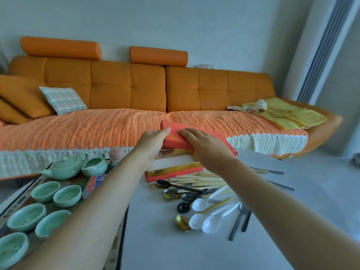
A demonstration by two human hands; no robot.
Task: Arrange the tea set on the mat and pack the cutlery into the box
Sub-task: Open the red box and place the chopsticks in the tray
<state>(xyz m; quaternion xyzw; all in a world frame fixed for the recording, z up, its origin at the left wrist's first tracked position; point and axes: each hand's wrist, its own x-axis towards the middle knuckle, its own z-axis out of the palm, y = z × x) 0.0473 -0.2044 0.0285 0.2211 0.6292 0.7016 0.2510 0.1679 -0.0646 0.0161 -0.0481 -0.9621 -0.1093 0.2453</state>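
Head view: loose cutlery [200, 204] lies on the near worktop [175, 250], just before the open box [173, 170]. Farther off, the left hand [153, 142] grips the raised red lid [175, 140] and the right hand [204, 145] lies flat on top. Packing looks about to start, so the lid needs setting aside first.

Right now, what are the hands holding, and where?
The red box lid: left hand grips its left end, right hand lies across its top.

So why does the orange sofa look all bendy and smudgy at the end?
Head view: the wide-angle lens bends the long orange fabric sofa and tall grey wall vent; the sofa's right end smears with blur, and the red cardboard lid looks soft.
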